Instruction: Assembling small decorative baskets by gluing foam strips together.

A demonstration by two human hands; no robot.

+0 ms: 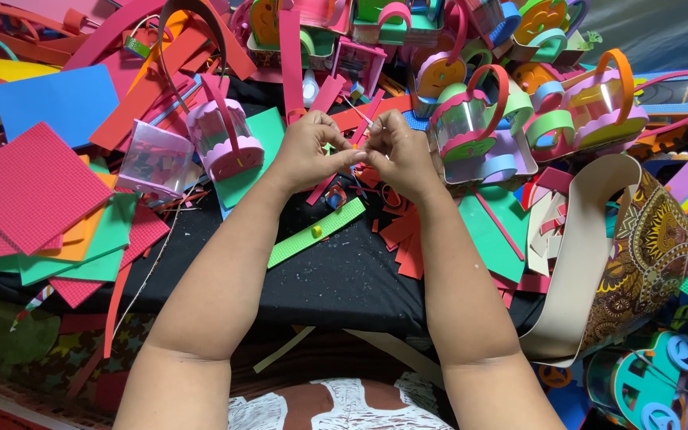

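1. We see both hands meet at the upper middle of the frame, fingertips pressed together over the black table [336, 279].
2. Our left hand [312, 151] and right hand [400, 155] pinch a small red foam piece [362, 154] between them; it is too small to tell its long axis.
3. The piece lies right at the fingertips, equally near both hands.
4. A pink-trimmed clear basket [220, 139] stands just left of the left hand; a green foam strip [316, 232] lies below the hands.

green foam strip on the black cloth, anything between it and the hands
Nothing visible. The green foam strip lies flat on the black cloth just below the left hand and right hand, which pinch something small together. Only open space separates them.
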